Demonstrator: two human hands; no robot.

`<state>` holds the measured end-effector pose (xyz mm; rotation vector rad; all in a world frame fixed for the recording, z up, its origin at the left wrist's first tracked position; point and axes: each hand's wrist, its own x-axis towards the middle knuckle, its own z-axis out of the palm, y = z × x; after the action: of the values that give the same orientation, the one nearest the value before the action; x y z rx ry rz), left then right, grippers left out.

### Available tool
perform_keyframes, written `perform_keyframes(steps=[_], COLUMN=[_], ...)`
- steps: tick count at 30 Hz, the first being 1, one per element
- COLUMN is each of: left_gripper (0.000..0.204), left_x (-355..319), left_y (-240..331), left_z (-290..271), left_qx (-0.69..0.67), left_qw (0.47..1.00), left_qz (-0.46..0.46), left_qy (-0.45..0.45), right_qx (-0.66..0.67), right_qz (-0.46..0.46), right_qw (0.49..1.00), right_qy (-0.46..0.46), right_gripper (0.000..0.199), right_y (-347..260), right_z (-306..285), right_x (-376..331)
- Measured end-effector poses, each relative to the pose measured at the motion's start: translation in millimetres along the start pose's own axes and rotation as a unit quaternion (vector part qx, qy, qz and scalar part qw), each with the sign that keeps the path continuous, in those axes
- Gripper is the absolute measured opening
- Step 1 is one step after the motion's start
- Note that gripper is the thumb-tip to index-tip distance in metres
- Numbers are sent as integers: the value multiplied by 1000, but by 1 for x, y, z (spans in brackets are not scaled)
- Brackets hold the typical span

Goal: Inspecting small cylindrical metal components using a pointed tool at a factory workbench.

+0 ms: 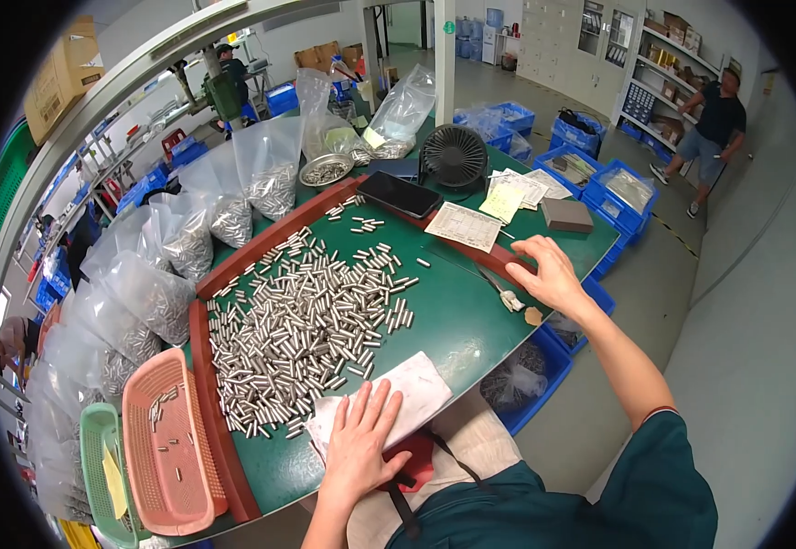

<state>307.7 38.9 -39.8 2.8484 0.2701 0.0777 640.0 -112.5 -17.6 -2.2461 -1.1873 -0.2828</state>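
My left hand [361,444] lies flat, fingers apart, on a folded white cloth [427,389] at the table's near edge. Just beyond the cloth spreads a large pile of small shiny metal pins [297,320]; a single pin [424,263] lies apart to the right. My right hand [552,274] hovers at the table's right side, thumb and forefinger apart, with no object seen in it. It is nearest to the end of a red-brown wooden rail [480,256]. Below it lie a small tool with a whitish wrapped end [510,300] and a small tan piece [532,316].
Along the left stand clear bags of metal pins [272,188], a pink basket [146,457] and a green basket [96,430]. A phone [400,194], black fan [454,156], paper card [464,226] and brown block [566,216] sit beyond the rail. Blue crates [622,192] stand right; a person [714,119] is behind them.
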Motion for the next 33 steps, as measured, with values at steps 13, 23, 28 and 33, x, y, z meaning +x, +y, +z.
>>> perform_keyframes(steps=[13,23,28,33], left_gripper=[81,84,87,90], left_x=[-1,1,9,13], left_y=[0,0,-1,-4], left_z=[5,2,4,1], left_qx=[13,46,30,24], left_qw=[999,999,999,999], left_qz=[12,-8,-3,-17], left_qy=[27,-5,-10,-30], right_qx=[237,372,294,-16], right_qz=[224,10,-46,-79], right_qw=[930,910,941,993], right_qy=[-169,-184,-163,-84], right_gripper=[23,13,16,50], right_y=[74,-44,-77,-108], right_z=[46,52,146,150], right_x=[112,160,234,234])
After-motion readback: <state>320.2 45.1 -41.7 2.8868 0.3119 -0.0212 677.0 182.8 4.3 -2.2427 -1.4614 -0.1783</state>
